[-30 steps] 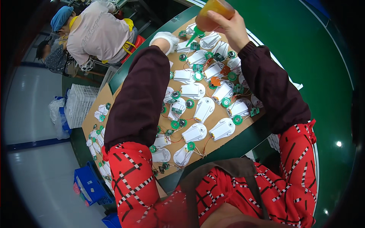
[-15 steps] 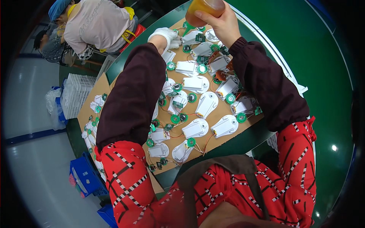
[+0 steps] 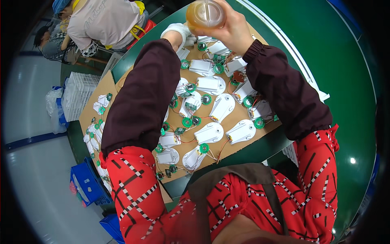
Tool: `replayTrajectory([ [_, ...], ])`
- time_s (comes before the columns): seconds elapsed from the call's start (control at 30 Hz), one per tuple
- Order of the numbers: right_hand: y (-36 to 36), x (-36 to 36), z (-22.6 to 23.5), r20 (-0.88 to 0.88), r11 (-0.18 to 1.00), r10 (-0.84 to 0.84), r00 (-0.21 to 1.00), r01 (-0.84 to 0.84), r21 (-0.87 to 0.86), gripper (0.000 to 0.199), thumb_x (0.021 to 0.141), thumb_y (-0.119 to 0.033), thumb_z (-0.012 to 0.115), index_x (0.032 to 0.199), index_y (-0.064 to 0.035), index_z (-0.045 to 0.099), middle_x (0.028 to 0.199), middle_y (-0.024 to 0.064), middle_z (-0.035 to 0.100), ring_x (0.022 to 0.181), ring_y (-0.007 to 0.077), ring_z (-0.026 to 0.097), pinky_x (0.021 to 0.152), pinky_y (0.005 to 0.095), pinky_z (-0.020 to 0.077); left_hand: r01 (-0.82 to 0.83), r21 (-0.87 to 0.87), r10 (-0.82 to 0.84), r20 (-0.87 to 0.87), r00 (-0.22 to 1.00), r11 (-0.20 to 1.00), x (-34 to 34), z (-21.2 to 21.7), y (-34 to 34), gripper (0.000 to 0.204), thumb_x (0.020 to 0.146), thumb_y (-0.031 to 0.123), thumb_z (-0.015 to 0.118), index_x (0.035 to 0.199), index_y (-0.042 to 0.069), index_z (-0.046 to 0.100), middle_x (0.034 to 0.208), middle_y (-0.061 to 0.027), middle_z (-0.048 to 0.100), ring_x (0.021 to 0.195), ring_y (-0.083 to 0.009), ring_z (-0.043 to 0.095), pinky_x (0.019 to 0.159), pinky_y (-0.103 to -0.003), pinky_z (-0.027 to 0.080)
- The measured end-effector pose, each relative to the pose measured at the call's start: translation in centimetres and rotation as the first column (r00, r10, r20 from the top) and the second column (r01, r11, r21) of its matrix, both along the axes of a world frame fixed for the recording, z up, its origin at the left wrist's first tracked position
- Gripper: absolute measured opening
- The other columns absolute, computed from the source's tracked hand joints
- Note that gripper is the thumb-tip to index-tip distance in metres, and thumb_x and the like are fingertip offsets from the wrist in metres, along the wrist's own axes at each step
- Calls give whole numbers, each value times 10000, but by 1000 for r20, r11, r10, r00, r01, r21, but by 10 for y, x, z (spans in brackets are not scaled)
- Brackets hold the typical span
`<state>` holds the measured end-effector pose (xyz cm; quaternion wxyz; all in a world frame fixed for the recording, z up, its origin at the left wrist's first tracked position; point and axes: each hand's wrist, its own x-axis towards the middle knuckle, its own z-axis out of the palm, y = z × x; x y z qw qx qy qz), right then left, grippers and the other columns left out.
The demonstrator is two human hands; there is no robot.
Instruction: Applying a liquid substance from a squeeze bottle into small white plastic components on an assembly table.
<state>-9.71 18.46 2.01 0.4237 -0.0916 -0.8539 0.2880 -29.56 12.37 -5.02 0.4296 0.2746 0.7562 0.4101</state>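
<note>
An amber squeeze bottle is gripped in my bare right hand, tilted with its base toward me over the far end of the work; its tip is hidden. Just left of it, my left hand in a white glove reaches down among the far pieces. Its fingers look bent together, partly behind the bottle, and what they hold is hidden. Below both hands, several white plastic housings lie on a cardboard sheet. Thin wires join them to green-rimmed round parts and small green circuit boards.
A green table carries the cardboard. More white pieces lie beyond my left sleeve. White crates and a blue bin stand at left. A person in a pale shirt sits at the far left, another person beyond.
My right hand and the bottle have shifted left and tipped, so the green nozzle is now out of sight. My left hand has moved slightly farther and right. The view has shifted a little.
</note>
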Motion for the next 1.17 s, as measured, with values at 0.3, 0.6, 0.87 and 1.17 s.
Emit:
replayTrajectory([
  [0.3, 6, 3, -13, -84, 912, 135, 987, -157, -379, 529, 707, -188, 768, 1128, -3, 505, 1023, 101, 602, 949, 168, 582, 857, 305, 450, -38, -62, 39, 16, 999, 997, -5, -5, 4, 207, 926, 155, 478, 932, -21, 589, 845, -120, 658, 699, -196, 652, 594, -263, 543],
  [0.6, 31, -21, -45, -401, 758, 115, 909, -341, -556, 507, 722, -63, 735, 1163, 11, 495, 1064, 81, 595, 983, 167, 573, 887, 309, 443, -110, -55, 112, 27, 993, 992, 8, 6, 1, 166, 910, 87, 509, 1027, -31, 514, 1023, -166, 612, 861, -249, 649, 737, -287, 560],
  [0.87, 37, -30, -49, -440, 754, 46, 897, -321, -574, 486, 722, -61, 738, 1146, 9, 511, 1050, 84, 607, 963, 168, 587, 878, 303, 450, -129, -60, 130, 19, 991, 990, 9, 9, 2, 174, 913, 89, 506, 1038, -31, 512, 1021, -166, 612, 874, -256, 650, 726, -289, 565],
  [1.17, 20, -29, -33, -245, 859, 4, 970, -129, -496, 512, 695, -166, 782, 1115, -3, 540, 1031, 95, 626, 960, 169, 594, 884, 302, 445, -131, -85, 129, -33, 991, 988, 9, 5, 2, 250, 951, 160, 422, 1027, -30, 565, 974, -118, 654, 792, -198, 658, 660, -266, 549],
])
